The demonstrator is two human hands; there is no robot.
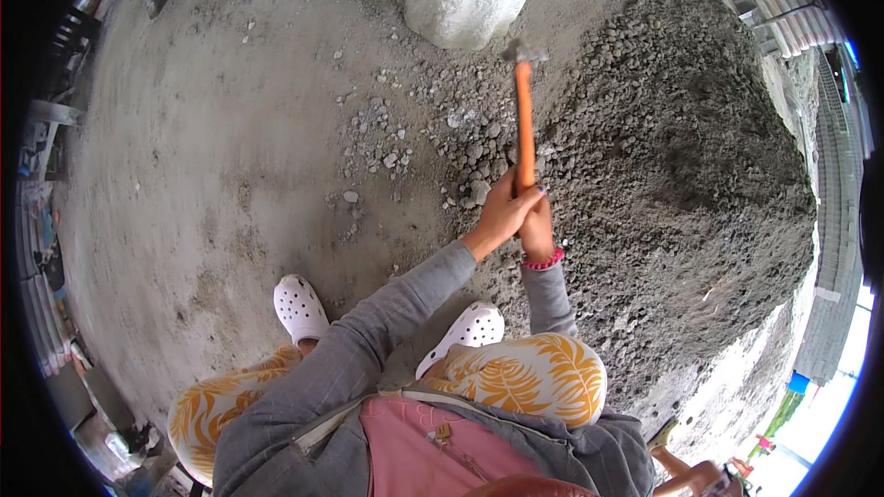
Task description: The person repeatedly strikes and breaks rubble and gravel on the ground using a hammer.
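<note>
Both of my hands are wrapped around the lower end of a hammer's orange handle (525,120). My left hand (500,218) is closed on the grip, and my right hand (536,226), with a pink beaded bracelet at the wrist, is closed right against it. The hammer's grey head (529,54) points away from me, slightly blurred, close to the lower edge of a large, pale, rock-like block (465,0). Whether the head touches the block or the ground, I cannot tell. Broken pale stones (479,143) lie around the handle.
A wide heap of dark gravel (681,129) spreads along the right. Dusty grey ground (184,147) stretches to the left. My feet wear white clogs (300,309). Corrugated sheets (792,9) stand far right. Part of another person's arm (686,479) shows at the lower right.
</note>
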